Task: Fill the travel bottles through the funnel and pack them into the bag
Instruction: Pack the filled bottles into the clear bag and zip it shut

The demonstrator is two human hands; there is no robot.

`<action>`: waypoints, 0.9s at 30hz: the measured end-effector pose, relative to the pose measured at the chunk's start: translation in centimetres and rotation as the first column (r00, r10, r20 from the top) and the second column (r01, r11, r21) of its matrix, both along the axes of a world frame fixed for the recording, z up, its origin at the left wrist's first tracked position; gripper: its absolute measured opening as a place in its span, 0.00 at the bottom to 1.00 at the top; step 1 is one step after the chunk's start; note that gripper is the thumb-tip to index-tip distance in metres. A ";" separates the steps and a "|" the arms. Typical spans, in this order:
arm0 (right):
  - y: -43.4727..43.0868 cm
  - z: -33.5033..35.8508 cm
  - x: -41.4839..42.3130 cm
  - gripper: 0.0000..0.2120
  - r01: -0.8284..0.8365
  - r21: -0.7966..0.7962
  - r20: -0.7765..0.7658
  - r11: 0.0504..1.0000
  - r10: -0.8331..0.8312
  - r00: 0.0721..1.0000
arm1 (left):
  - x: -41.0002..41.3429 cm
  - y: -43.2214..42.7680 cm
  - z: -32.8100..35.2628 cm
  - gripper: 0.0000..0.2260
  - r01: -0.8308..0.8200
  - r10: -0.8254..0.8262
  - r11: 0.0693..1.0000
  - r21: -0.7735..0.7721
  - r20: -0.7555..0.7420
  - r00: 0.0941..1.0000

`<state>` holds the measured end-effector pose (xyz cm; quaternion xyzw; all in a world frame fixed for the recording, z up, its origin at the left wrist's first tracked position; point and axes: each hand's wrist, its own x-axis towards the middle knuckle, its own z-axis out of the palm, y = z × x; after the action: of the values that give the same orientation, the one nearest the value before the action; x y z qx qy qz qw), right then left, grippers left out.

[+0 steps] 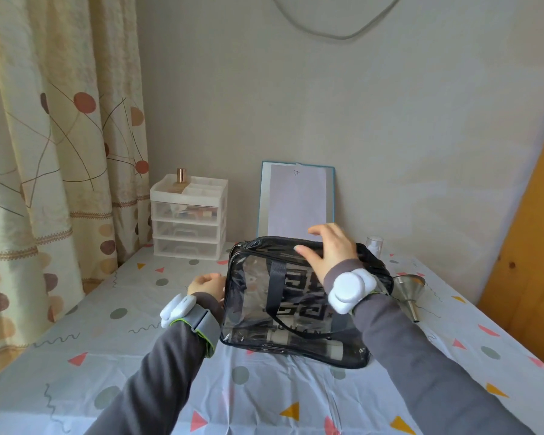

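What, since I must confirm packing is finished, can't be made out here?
Head view only:
Zipper end: covered by the right hand.
Left hand fingertips: behind the bag.
Bottles inside: count obscured by print, strap.
Clear container: partly behind bag.

Room, interior, in soft even daylight.
- Wall (358, 105): plain grey-beige, with a thin pale cable (336, 35) hanging in a loop near the top.
- Curtain (51, 152): cream, printed with brown and orange discs and thin curved lines; hung at left.
- Table (264, 400): covered by a pale cloth with coloured triangles, grey dots and squiggles.
- Drawer unit (188, 227): white, translucent, three drawers; stood at the table's far left corner.
- Blue-framed board (296, 199): leaned upright against the wall.
- Wooden panel (528, 277): orange-brown, at right.
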<state>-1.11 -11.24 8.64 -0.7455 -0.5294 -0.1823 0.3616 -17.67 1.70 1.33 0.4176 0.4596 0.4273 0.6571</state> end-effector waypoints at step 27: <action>-5.6 -13.3 8.5 0.27 0.104 -0.285 -0.831 0.953 -0.300 0.468 | 0.2 -1.9 -4.3 0.09 0.221 -0.137 0.906 0.361 -0.244 0.960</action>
<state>7.42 -16.83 -4.69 -0.8240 -0.1985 0.2276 0.4793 -17.47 -0.17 -2.97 0.6223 0.3940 0.3992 0.5460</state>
